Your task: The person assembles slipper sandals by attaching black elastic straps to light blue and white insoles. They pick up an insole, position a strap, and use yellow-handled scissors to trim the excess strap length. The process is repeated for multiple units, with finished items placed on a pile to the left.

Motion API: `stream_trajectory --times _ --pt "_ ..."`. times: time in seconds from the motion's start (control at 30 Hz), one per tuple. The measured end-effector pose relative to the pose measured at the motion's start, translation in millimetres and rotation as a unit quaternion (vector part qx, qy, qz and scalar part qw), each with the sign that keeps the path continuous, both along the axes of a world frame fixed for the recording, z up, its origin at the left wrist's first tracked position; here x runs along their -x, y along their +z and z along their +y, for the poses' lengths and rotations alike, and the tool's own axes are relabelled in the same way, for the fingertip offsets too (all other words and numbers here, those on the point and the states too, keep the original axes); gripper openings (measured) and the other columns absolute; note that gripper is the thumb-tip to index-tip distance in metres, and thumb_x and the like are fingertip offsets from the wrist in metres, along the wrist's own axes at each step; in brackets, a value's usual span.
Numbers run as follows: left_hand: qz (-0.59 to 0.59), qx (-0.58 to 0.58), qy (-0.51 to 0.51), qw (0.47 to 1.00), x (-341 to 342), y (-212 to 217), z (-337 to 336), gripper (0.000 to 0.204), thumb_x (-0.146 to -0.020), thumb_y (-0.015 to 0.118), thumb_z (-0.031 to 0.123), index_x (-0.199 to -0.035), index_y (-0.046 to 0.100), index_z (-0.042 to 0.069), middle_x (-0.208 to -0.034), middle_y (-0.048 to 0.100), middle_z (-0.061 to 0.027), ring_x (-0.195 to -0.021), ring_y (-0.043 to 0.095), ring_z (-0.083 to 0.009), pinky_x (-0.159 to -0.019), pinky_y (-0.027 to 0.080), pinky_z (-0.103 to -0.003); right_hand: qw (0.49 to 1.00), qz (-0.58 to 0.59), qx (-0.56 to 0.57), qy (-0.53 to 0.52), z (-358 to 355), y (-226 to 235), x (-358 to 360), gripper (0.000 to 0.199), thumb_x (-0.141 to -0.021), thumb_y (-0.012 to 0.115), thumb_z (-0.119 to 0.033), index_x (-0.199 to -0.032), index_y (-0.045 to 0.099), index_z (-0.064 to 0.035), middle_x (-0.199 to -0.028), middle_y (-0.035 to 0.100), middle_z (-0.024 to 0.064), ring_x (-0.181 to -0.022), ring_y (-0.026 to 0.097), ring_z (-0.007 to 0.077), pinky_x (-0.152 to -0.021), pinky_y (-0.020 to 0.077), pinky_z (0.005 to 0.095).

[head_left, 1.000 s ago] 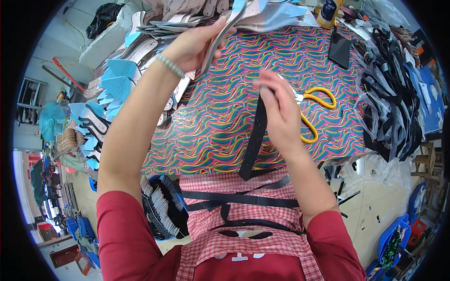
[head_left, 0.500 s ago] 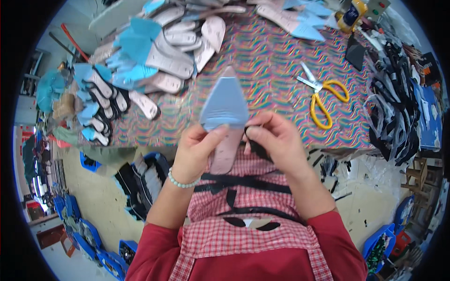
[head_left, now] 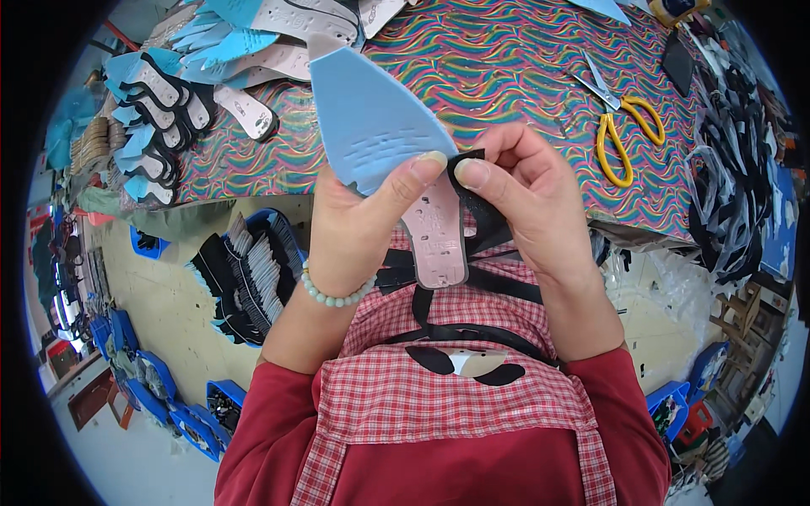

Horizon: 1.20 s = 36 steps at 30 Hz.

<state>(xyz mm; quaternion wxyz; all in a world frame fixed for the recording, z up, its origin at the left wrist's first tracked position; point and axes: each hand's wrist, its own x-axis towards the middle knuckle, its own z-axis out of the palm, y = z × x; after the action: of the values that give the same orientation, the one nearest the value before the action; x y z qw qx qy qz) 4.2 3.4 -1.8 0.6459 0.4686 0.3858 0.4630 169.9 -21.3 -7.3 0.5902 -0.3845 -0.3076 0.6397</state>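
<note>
A shoe insole [head_left: 375, 110], light blue over the forefoot and pale pink toward the heel, is held in front of me with its pointed toe aimed away and tilted left. My left hand [head_left: 359, 215], closed, grips its left side with the thumb across the middle near the blue-pink border. My right hand [head_left: 540, 198] is closed too, pinching a black fabric strip [head_left: 477, 202] between thumb and fingers at the insole's right edge. The strip hangs down beside the pink part; its lower end is lost among black straps at my apron.
Yellow-handled scissors [head_left: 620, 126] lie partly open on the patterned tabletop [head_left: 498, 67]. Insoles [head_left: 291, 25] are piled at the far left, with smaller ones [head_left: 160, 110] nearby. Black strips [head_left: 734, 185] heap at the right. A blue bin [head_left: 274, 228] of black pieces stands below.
The insole has come nearer and tilted to the left. My right hand has brought the black strip up against the insole's edge. The whole view has shifted toward the table's near edge.
</note>
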Motion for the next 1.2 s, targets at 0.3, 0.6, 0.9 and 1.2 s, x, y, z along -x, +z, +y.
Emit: stream_trajectory --times 0.3,0.6,0.9,1.2 --pt "0.053 -0.136 0.002 0.989 -12.4 11.1 -5.0 0.035 -0.084 0.071 0.017 -0.107 0.062 -0.007 -0.097 0.057 -0.0069 -0.084 0.056 -0.0129 -0.076 0.044 -0.023 0.916 -0.293 -0.175 -0.212 -2.6 -3.2 2.4 0.02 -0.071 0.078 -0.01 -0.084 0.065 -0.0033 -0.088 0.057 0.0055 -0.082 0.055 0.018 -0.073 0.0467 0.0297" --pt "0.083 -0.25 -0.069 0.962 -20.2 11.1 17.1 0.04 -0.09 0.058 0.028 -0.112 0.063 -0.006 -0.121 0.055 -0.0139 -0.106 0.053 -0.021 -0.089 0.043 -0.033 0.813 -0.485 -0.321 -0.012 7.9 11.2 -29.2 0.015 -0.085 0.065 -0.012 -0.096 0.067 -0.0023 -0.092 0.061 0.0079 -0.083 0.059 0.0183 -0.073 0.0462 0.0298" --pt "-0.058 -0.18 -0.022 0.982 -11.0 23.6 24.5 0.049 -0.099 0.041 0.038 -0.114 0.054 -0.007 -0.089 0.063 -0.0166 -0.094 0.063 -0.0317 -0.088 0.048 -0.045 0.992 -0.105 -0.062 -0.016 -6.2 4.5 3.1 0.017 -0.095 0.056 -0.013 -0.105 0.061 -0.0001 -0.089 0.06 -0.0006 -0.079 0.052 0.0028 -0.069 0.0435 0.0185" --pt "-0.104 -0.07 0.01 0.992 -22.0 21.9 19.1 0.049 -0.097 0.045 0.04 -0.114 0.054 -0.006 -0.087 0.06 -0.0133 -0.077 0.062 -0.0224 -0.065 0.055 -0.035 0.968 -0.244 -0.037 0.032 -23.6 2.5 7.4 0.013 -0.087 0.065 -0.012 -0.088 0.059 -0.0008 -0.084 0.059 0.0063 -0.07 0.055 0.0109 -0.063 0.0446 0.026"
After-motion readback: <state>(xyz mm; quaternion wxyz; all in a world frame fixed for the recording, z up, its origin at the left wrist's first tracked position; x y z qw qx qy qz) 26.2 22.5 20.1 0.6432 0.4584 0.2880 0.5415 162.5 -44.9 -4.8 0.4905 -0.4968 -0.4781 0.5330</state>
